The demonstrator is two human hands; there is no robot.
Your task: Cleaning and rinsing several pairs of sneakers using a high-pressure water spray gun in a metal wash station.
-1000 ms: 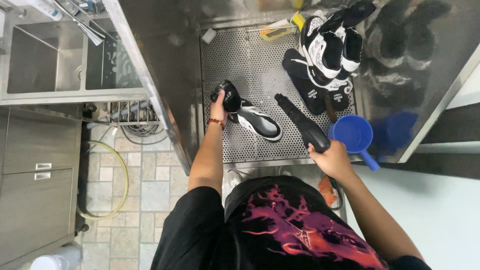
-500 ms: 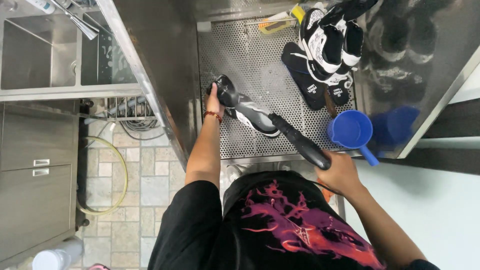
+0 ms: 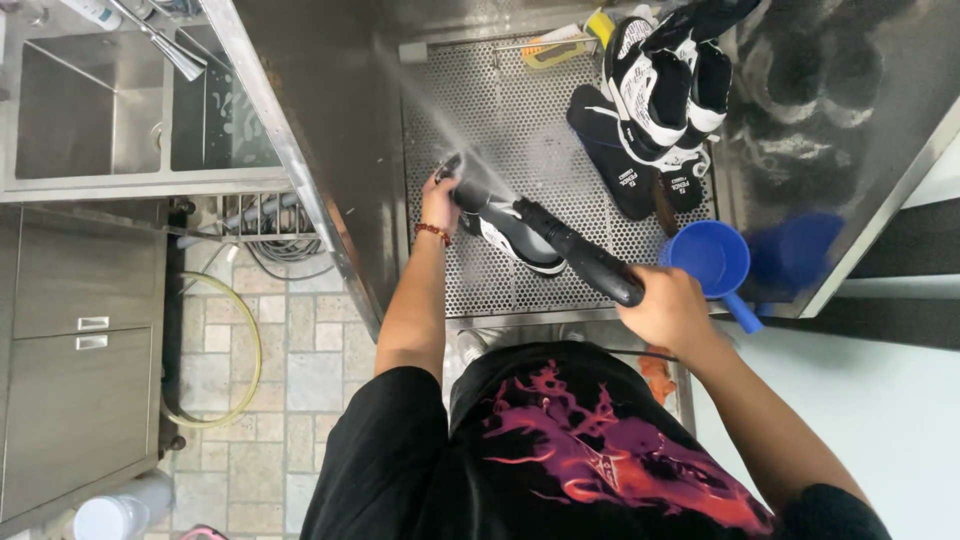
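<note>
Left hand [image 3: 438, 198] gripping the heel of a black-and-white sneaker [image 3: 515, 232], held flat on the perforated steel wash tray [image 3: 480, 120]. Right hand [image 3: 668, 310] closed around a long black spray wand [image 3: 575, 252], nozzle end resting just over the sneaker, a fan of water shooting far-left across the tray. Round blue plastic scoop [image 3: 712, 262] just right of the wand. Pair of black-and-white sneakers [image 3: 665, 85] leaning at the far right, black insoles [image 3: 615, 150] lying beneath. Yellow scrub brush [image 3: 560, 48] along the far rim.

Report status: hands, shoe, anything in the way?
Left hand holds shoe on perforated tray. Right hand grips black spray gun, spraying. Blue scoop beside right hand.
</note>
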